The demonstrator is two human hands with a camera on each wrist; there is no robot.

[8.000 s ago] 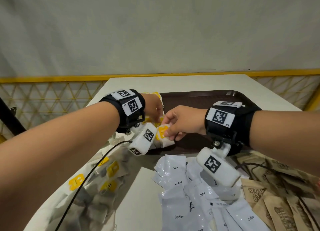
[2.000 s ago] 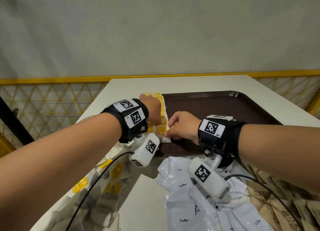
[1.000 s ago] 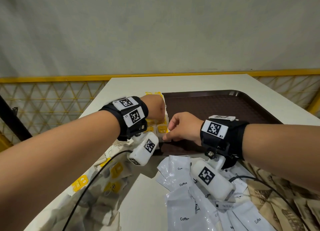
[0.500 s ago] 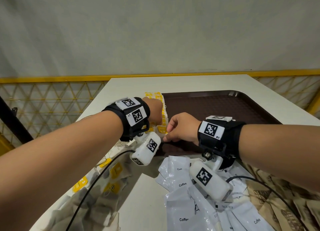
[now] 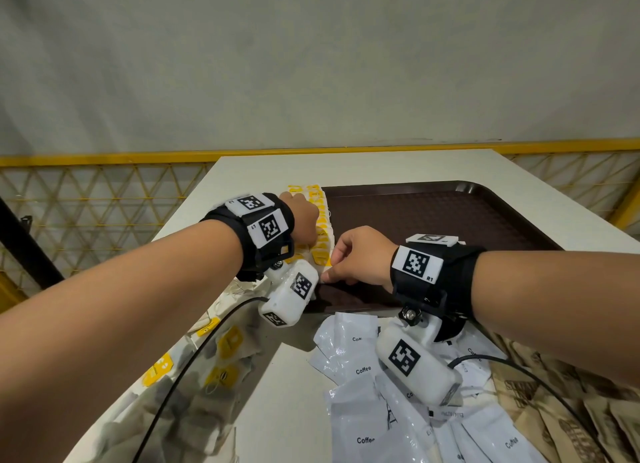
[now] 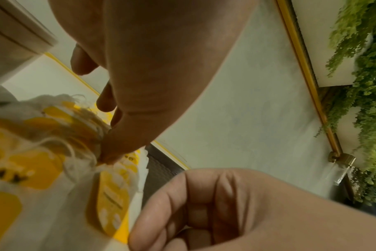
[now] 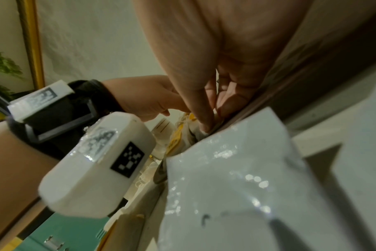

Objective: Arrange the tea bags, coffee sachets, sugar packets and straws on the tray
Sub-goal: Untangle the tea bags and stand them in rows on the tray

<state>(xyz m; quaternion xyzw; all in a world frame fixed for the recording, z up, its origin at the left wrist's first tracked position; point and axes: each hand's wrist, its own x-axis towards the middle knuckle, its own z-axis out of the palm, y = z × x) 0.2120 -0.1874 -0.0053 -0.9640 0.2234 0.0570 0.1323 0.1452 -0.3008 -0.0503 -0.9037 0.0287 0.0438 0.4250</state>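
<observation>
A row of tea bags (image 5: 321,216) with yellow tags lies along the left edge of the brown tray (image 5: 433,220). My left hand (image 5: 302,220) rests on that row; in the left wrist view one fingertip (image 6: 110,152) presses on the tea bags (image 6: 54,161), and the other fingers are off them. My right hand (image 5: 328,274) is at the near end of the row. In the right wrist view its thumb and forefinger (image 7: 212,123) pinch the edge of a tea bag (image 7: 203,133) at the tray's near-left corner. No straws are in view.
White coffee sachets (image 5: 360,414) lie in a heap on the table near me. Brown sugar packets (image 5: 571,424) are at the right, and loose tea bags (image 5: 211,365) at the left table edge. A yellow railing (image 5: 104,157) runs behind the table.
Over the last second both hands stayed at the near end of the tea bag row. The right hand sank slightly towards the tray, still pinching the tea bag.
</observation>
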